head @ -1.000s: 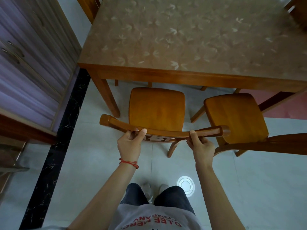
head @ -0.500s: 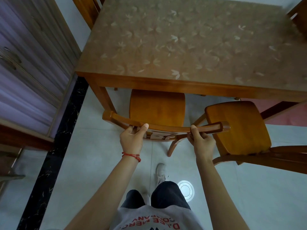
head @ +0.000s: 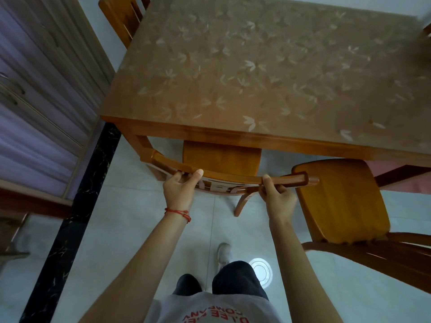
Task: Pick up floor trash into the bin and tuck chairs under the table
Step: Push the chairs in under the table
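Both hands gripping chair backrest, seat under table

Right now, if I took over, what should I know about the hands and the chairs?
Left hand and right hand: both grip the top rail of the left chair.
Left chair: seat partly under the table, not fully in.
Right chair: seat almost wholly out from the table, untouched.
No bin in view.
Left to do: finish pushing this chair in, then tuck the right chair.
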Demonstrator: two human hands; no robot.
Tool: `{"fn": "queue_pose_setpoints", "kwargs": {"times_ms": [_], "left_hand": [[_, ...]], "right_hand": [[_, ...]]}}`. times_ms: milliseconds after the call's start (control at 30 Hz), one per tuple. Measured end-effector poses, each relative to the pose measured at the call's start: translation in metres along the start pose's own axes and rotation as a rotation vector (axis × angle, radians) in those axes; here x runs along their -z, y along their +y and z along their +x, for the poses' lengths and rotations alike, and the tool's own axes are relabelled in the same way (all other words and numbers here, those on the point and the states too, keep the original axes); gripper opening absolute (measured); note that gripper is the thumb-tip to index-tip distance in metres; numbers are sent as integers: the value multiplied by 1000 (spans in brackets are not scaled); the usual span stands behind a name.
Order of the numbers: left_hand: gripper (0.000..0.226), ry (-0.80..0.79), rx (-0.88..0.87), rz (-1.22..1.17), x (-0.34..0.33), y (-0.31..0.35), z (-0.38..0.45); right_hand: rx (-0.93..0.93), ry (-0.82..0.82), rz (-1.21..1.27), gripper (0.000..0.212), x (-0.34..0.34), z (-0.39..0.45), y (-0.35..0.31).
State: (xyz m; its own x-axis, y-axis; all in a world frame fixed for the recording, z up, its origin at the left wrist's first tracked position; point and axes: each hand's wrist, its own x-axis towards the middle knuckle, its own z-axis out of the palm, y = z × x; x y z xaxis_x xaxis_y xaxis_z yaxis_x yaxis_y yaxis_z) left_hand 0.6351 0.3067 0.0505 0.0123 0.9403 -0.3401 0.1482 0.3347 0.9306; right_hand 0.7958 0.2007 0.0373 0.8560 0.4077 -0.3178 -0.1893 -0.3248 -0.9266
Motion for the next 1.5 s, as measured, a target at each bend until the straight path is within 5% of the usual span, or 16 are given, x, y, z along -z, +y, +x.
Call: {"fn": "queue_pose_setpoints", "kwargs": {"times_ms": [733, 1500], "left_hand": [[14, 22, -10, -68, -79, 35, 57], [6, 61, 64, -247, -60, 33, 71]], "right_hand": [[-33, -33, -43, 18, -16, 109, -47], [-3, -77, -24, 21, -31, 84, -42]]}}
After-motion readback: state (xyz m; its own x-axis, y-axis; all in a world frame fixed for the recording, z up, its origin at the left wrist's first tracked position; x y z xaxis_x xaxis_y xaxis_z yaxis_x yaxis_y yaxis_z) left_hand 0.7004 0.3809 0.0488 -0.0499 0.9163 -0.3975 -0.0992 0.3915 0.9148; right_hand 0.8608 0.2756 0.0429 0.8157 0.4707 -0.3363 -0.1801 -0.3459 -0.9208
